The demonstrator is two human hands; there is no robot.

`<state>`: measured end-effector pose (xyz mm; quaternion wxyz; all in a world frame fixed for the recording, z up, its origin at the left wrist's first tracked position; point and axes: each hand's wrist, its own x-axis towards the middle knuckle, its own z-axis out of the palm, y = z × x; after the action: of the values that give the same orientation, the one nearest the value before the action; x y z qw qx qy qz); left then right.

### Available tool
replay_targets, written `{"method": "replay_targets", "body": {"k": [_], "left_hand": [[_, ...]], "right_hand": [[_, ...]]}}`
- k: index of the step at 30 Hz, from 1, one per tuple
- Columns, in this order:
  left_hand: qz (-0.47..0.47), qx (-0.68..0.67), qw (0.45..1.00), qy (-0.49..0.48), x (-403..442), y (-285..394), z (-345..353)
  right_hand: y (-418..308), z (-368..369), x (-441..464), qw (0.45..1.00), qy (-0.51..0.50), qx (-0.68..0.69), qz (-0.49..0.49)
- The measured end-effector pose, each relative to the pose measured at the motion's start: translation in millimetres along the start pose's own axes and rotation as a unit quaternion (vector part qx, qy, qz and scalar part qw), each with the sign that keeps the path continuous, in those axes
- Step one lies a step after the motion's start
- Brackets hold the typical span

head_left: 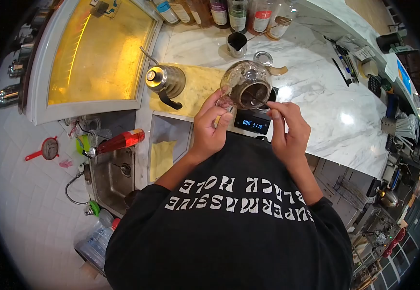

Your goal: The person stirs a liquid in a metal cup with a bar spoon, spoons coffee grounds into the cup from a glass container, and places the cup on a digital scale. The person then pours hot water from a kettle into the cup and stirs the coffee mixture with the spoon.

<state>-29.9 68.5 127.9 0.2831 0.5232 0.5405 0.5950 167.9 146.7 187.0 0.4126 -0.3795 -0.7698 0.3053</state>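
Left hand (pixel 211 126): fingers closed around the handle side of a glass jug (pixel 243 77), which is held tilted above a digital scale (pixel 252 123), its mouth towards the wearer.
Right hand (pixel 291 126): thumb and fingers pinching a thin stirrer (pixel 262 101), its far end at the jug's mouth (tip hard to make out).
Jug contents: brownish, depth unclear through the marked glass.
Scale: lit blue digits, upper part hidden by jug and hands.
Wooden piece (pixel 278 71): beside the jug; whatever it belongs to is partly covered.
Metal kettle (pixel 173 79): upright on the counter (pixel 316 101), left of the jug; contents not visible.
Metal pitcher (pixel 237 44): beyond the jug, dark inside; liquid or shadow, cannot tell.
Labelled bottles (pixel 238 17): a row at the back, tops cut off by the frame.
Red bottle (pixel 125 140): tilted at the sink (pixel 111 186).
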Motion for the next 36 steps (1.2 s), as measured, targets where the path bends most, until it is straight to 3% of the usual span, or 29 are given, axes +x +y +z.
{"method": "replay_targets", "body": {"k": [3,6,9,18,21,24,27,30,33,36], "left_hand": [[0.007,0.022,1.0,0.004,-2.6,-4.5,-0.4],[0.011,0.036,0.999,0.006,-4.0,-5.7,0.4],[-0.005,0.028,1.0,0.013,-3.7,-5.4,2.1],[-0.029,0.025,0.999,0.037,-4.2,-7.4,1.1],[-0.045,0.027,0.997,0.05,-3.9,-10.0,-1.5],[-0.078,0.02,0.995,0.055,-7.2,-20.5,-6.1],[-0.119,-0.011,0.991,0.059,-8.9,-23.6,-7.7],[-0.138,-0.038,0.987,0.07,-8.7,-26.3,-8.3],[-0.147,-0.056,0.985,0.067,-8.8,-25.0,-7.7],[-0.172,-0.096,0.978,0.065,-7.3,-19.7,-4.1]], "right_hand": [[-2.1,2.9,-10.2,0.985,-0.002,0.121,0.124],[-2.2,2.0,-7.3,0.934,0.031,0.246,0.259],[5.4,-2.3,-3.0,0.917,0.057,0.289,0.27],[14.4,-34.6,-5.1,0.903,0.144,0.307,0.265],[26.0,-38.9,-12.9,0.917,0.162,0.256,0.259],[31.3,-30.4,-24.2,0.966,0.1,0.081,0.223],[28.8,-22.7,-24.7,0.991,0.015,-0.132,-0.004],[16.4,-29.4,-12.3,0.993,0.046,-0.104,0.01],[-7.4,-24.9,8.1,0.988,0.097,0.07,0.1],[-13.0,0.9,29.1,0.991,0.056,0.075,0.094]]}}
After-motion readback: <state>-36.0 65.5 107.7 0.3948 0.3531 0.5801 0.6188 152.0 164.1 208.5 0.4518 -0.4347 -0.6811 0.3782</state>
